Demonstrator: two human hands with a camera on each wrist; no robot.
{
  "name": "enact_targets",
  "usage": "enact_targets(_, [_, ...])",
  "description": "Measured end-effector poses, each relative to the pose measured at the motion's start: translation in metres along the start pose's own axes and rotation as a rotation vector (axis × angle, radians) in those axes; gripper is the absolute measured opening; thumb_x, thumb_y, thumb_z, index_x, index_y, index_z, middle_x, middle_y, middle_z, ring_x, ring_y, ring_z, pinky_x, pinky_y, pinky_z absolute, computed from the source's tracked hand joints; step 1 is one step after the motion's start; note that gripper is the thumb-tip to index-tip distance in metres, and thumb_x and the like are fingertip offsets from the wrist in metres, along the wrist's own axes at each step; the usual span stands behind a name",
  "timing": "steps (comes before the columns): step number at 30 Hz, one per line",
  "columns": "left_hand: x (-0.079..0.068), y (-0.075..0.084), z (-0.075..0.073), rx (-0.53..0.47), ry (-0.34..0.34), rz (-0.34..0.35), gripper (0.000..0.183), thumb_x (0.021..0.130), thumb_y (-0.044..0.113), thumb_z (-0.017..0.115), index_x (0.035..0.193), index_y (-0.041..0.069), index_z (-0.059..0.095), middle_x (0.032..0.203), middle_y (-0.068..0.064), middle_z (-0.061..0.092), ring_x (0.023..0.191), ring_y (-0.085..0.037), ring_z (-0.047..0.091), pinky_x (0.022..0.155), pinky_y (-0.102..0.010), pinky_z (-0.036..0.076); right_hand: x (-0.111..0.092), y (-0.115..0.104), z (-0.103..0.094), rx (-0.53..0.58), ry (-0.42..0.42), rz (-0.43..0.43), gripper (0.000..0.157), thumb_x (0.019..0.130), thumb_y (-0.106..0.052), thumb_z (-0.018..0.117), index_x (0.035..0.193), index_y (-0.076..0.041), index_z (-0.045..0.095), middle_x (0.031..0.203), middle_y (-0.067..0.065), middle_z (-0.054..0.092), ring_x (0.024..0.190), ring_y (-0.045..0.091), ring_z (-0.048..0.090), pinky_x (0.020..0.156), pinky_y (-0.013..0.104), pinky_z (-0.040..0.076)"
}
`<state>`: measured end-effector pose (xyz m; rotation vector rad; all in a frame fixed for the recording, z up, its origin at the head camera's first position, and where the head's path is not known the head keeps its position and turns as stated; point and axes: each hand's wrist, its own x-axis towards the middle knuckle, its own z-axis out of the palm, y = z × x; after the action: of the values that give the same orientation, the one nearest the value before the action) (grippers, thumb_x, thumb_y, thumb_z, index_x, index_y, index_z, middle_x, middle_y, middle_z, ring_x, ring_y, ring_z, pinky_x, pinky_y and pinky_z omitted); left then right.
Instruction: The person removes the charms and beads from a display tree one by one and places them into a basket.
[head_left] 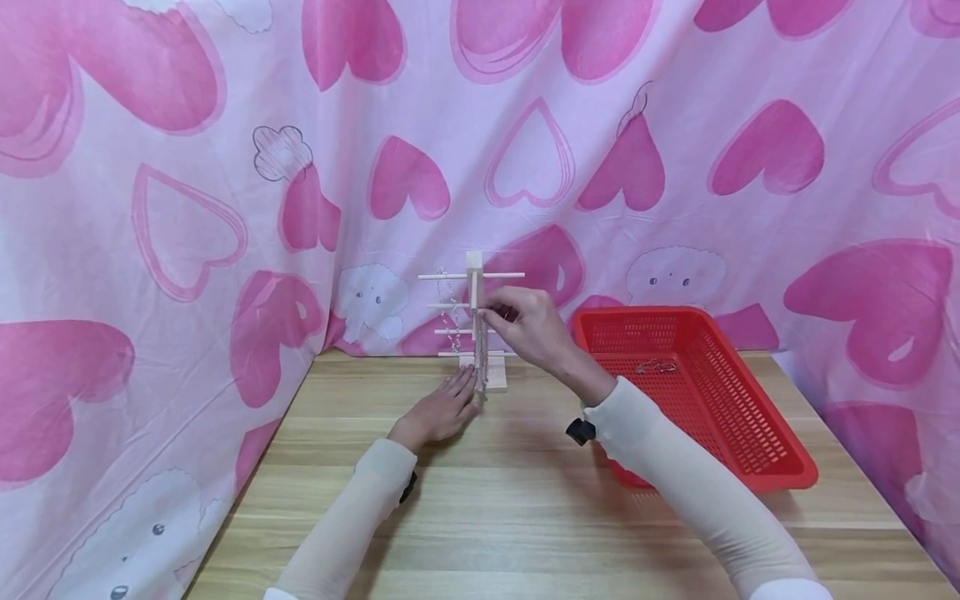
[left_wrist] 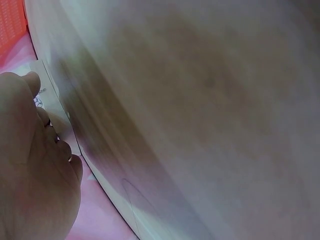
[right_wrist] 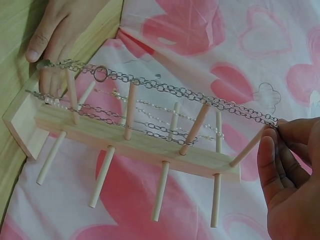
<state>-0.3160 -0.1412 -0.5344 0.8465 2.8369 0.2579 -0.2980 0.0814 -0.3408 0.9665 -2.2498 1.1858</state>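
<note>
A wooden peg stand (head_left: 474, 261) stands upright at the back of the table, pegs sticking out on several sides. My right hand (head_left: 531, 327) pinches one end of a silver chain necklace (right_wrist: 167, 87) between thumb and fingertips, at the tip of the uppermost front peg. The chain runs down along the pegs towards the base. Another silver chain (right_wrist: 161, 135) hangs from a lower front peg. On the left pegs hangs a beaded, pearl-like necklace (head_left: 452, 321). Fingers extended, my left hand (head_left: 441, 408) rests at the stand's base (right_wrist: 26, 122).
To the right of the stand sits a red plastic basket (head_left: 750, 392) with a small tangle of chain (head_left: 656, 367) inside. Behind the wooden table (head_left: 480, 517) hangs a pink heart-patterned cloth (head_left: 408, 179), which also runs along the left and right sides.
</note>
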Motion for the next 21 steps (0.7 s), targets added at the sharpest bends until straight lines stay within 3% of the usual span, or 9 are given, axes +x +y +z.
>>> enact_targets(15, [-0.001, 0.0, 0.0, -0.01, 0.003, 0.001, 0.069, 0.117, 0.041, 0.027, 0.171, 0.003, 0.007, 0.18, -0.017, 0.003, 0.168, -0.036, 0.006, 0.138, -0.049, 0.014, -0.008, -0.002, -0.014, -0.002, 0.018, 0.0, 0.009, 0.098, -0.006, 0.076, 0.104, -0.004, 0.082, 0.092, 0.005, 0.08, 0.073, 0.014, 0.067, 0.066, 0.023, 0.06])
enact_targets(21, [0.001, 0.0, 0.001, -0.013, 0.0, 0.003, 0.069, 0.117, 0.04, 0.028, 0.171, 0.003, 0.007, 0.18, -0.017, 0.003, 0.168, -0.036, 0.006, 0.138, -0.05, 0.013, -0.011, 0.0, -0.023, 0.006, 0.021, 0.05, 0.011, 0.099, -0.007, 0.075, 0.106, -0.007, 0.083, 0.093, 0.005, 0.08, 0.074, 0.015, 0.068, 0.065, 0.027, 0.062])
